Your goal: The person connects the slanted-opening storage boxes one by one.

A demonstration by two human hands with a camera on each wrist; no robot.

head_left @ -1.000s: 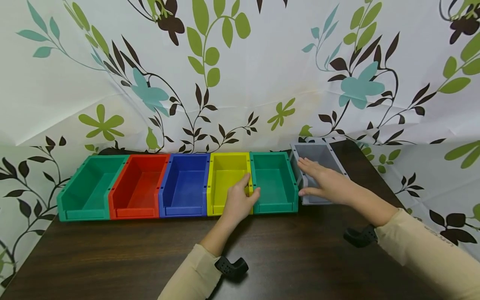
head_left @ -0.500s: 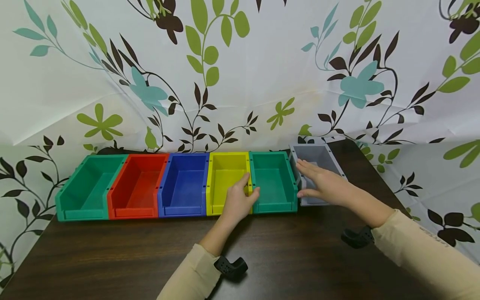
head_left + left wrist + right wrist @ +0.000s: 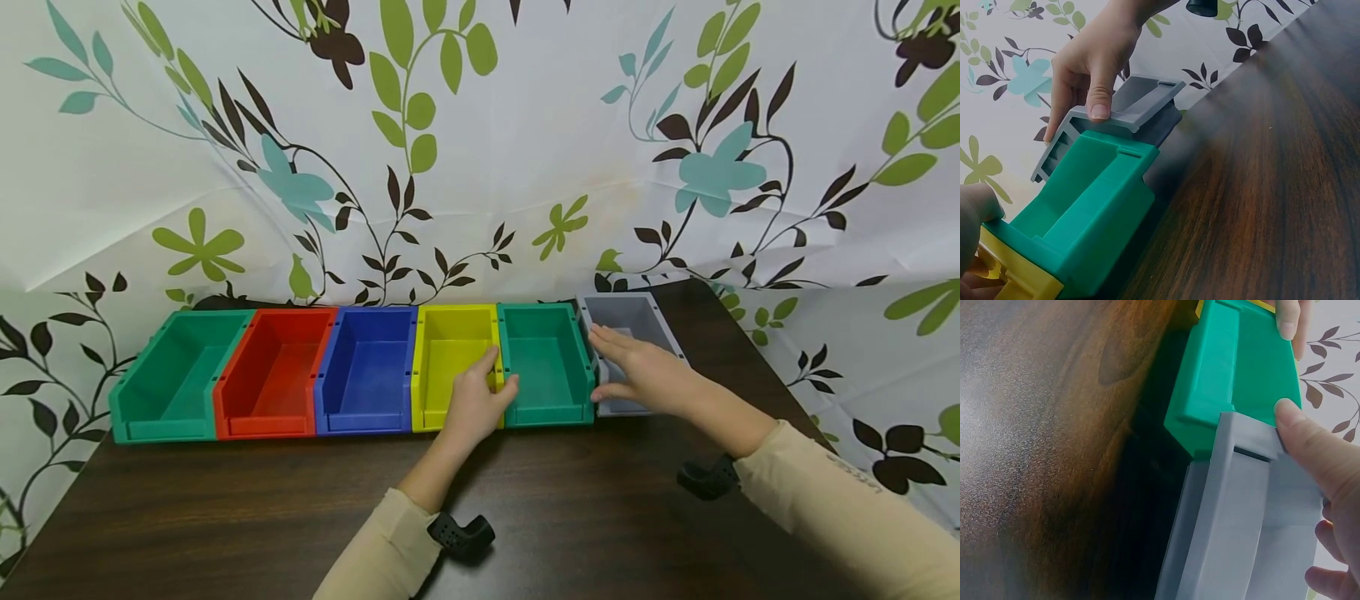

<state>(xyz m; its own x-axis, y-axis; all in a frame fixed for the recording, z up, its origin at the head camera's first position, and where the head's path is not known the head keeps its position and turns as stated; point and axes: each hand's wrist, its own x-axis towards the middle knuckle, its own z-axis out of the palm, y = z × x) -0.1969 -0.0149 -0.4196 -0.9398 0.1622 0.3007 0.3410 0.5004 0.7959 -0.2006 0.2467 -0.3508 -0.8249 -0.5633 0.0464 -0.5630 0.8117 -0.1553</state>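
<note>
A row of plastic bins stands along the back of the table. My left hand [image 3: 477, 402] pinches the joined walls between the yellow bin [image 3: 442, 417] and the right green bin [image 3: 547, 414]; its lower fingers are inside the yellow one in the left wrist view. My right hand [image 3: 652, 373] presses on the left rim of the grey bin [image 3: 1229, 512], with thumb and index spread along it. The thumb [image 3: 1304, 437] lies where grey and green rims meet. In the left wrist view the grey bin's left wall sits right against the green bin.
Further left are a blue bin [image 3: 367, 421], a red bin [image 3: 270, 425] and another green bin [image 3: 168, 429]. The dark wooden table [image 3: 262, 517] extends in front of them. A leaf-patterned sheet [image 3: 510, 125] hangs right behind the row.
The grey bin has shifted slightly left and down toward the green bin, my right hand moving with it. My left hand keeps its hold in place.
</note>
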